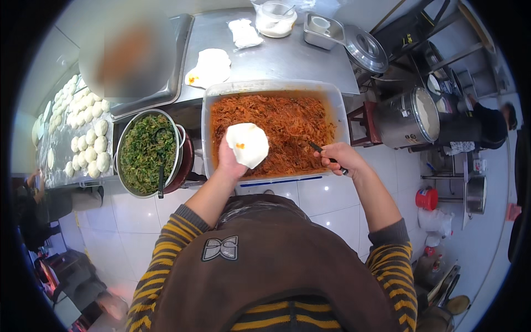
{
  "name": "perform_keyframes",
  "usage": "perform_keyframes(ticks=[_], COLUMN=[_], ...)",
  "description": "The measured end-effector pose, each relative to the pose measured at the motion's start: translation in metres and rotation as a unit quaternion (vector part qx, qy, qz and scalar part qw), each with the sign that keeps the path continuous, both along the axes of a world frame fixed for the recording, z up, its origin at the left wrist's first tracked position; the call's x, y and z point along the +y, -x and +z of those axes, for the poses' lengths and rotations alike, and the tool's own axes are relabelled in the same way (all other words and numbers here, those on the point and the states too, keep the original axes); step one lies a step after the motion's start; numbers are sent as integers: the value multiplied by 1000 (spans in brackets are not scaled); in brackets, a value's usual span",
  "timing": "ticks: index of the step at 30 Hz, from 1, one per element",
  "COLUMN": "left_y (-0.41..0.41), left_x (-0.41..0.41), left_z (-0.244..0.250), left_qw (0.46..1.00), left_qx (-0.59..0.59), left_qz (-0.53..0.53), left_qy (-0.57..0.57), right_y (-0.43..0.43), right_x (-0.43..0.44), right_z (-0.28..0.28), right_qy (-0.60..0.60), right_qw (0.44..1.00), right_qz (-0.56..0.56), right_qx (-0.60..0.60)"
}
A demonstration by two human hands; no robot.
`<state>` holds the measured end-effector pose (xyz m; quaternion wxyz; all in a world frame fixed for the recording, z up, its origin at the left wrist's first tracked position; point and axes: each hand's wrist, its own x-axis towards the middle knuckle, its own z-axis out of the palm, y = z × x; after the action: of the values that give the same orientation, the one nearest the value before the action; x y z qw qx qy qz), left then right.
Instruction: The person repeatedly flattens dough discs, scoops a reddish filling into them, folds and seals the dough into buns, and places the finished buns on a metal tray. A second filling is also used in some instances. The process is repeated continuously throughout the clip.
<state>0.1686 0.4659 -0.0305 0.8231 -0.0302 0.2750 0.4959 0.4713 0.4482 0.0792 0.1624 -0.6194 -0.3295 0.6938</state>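
Note:
My left hand [232, 162] holds up a flat round of white dough [251, 145] with a small orange smear on it. It is over the left part of a large translucent plastic tub [346, 128] filled with shredded orange-red filling [274, 124]. At the tub's right side, my right hand [340, 157] grips the black handle of a utensil [316, 146], whose far end is hidden in the filling. Behind the tub, another flattened piece of dough [212, 66] with an orange stain lies on the steel table [286, 58].
Left of the tub stands a metal bowl of chopped greens [145, 153] with a black-handled utensil. Dough balls [91, 145] cover a table at far left. A flour container [276, 20] and steel pan [323, 35] sit behind. People are at far right [491, 120] and far left [31, 207].

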Motion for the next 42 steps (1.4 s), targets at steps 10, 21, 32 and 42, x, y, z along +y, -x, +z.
perform_keyframes(ticks=[10, 21, 32, 42], left_y=[-46, -11, 7, 3], left_x=[28, 16, 11, 20], left_z=[16, 22, 18, 15], left_qw=[998, 998, 999, 998], left_qx=[-66, -53, -37, -47], left_qz=[-7, -9, -13, -29], left_qy=[10, -21, -27, -9], right_y=[102, 23, -15, 14], right_x=[-53, 21, 20, -4], right_z=[-47, -100, -72, -12], right_qy=[-514, -355, 35, 20], right_qw=[715, 795, 994, 986], right_qz=[146, 82, 30, -74], right_qx=[-451, -485, -102, 151])
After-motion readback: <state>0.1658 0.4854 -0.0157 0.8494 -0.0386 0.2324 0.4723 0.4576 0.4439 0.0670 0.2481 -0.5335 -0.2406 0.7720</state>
